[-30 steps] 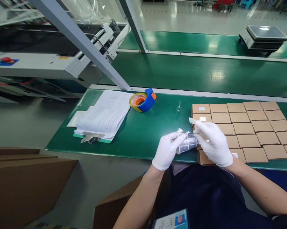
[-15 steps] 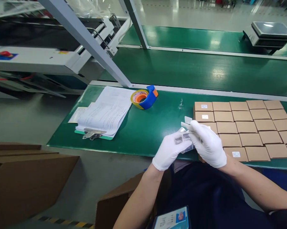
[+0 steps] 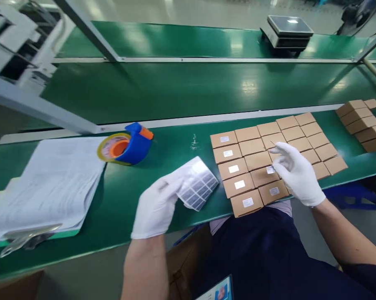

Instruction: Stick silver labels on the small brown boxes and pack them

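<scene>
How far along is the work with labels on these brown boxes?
Done: the cardboard boxes along the grid's left edge carry white labels. In hand: the left hand holds a label sheet; the right hand is at a label on a box. Remaining: most other boxes show none.

Label sheet (image 3: 198,183) unreadable, clipboard (image 3: 69,230) cut off

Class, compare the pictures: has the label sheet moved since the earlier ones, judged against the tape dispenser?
Yes. The label sheet in the left hand has moved left, closer to the tape dispenser.
</scene>
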Demonstrator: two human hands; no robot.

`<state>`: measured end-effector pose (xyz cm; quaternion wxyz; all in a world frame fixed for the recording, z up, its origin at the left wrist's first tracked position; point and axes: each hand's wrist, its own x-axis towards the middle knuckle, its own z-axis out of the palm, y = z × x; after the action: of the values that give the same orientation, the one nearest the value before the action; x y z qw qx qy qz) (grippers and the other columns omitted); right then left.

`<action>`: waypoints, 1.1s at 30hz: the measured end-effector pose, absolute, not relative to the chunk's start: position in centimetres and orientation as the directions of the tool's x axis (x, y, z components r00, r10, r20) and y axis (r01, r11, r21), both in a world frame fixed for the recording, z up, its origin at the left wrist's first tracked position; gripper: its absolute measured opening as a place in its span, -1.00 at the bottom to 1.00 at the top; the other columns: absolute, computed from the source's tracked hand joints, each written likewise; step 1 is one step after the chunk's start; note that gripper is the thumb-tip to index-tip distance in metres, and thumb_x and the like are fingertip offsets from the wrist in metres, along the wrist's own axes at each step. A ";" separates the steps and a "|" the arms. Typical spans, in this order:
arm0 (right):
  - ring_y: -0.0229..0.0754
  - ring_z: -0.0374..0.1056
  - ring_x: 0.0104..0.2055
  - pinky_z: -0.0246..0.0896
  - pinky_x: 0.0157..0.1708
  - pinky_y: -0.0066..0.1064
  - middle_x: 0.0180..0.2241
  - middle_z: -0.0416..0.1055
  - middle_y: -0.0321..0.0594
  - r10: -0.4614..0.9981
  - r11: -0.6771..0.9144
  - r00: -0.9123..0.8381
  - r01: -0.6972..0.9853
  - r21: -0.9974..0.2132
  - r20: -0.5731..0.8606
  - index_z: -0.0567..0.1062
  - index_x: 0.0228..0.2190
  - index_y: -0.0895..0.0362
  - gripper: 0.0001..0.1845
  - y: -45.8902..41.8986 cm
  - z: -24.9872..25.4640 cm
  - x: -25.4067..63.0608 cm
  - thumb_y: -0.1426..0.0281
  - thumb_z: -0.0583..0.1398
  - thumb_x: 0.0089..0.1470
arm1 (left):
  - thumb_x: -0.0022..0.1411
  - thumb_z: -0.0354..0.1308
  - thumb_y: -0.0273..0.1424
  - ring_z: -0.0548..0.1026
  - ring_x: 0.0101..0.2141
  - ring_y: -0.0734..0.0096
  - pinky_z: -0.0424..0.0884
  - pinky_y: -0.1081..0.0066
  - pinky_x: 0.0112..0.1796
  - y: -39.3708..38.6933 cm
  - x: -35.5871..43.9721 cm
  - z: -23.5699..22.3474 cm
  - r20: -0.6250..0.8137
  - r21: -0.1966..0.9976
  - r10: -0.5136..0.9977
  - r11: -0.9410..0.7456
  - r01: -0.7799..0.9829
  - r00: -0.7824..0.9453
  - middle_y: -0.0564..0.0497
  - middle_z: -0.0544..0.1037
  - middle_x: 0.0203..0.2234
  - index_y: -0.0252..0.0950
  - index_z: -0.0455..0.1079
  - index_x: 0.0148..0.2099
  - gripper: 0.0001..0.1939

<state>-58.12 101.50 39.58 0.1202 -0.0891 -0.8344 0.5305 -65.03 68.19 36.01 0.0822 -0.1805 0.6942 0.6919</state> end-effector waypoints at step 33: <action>0.22 0.38 0.10 0.25 0.17 0.18 0.04 0.51 0.04 0.137 0.931 -0.963 0.045 -0.363 0.233 0.35 0.27 0.14 -0.36 103.7 36.9 -58.0 0.43 0.26 0.17 | 0.22 0.36 -0.40 0.47 0.22 0.11 0.48 0.33 0.21 65.3 -69.2 31.3 -0.478 0.878 -0.190 -0.126 -0.462 -0.857 0.15 0.66 0.01 -0.18 0.60 -0.05 -0.77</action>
<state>-58.01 103.72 36.95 0.1282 -0.0466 -0.9741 0.1801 -69.17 65.27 31.29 0.0960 -0.2491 0.6542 0.7077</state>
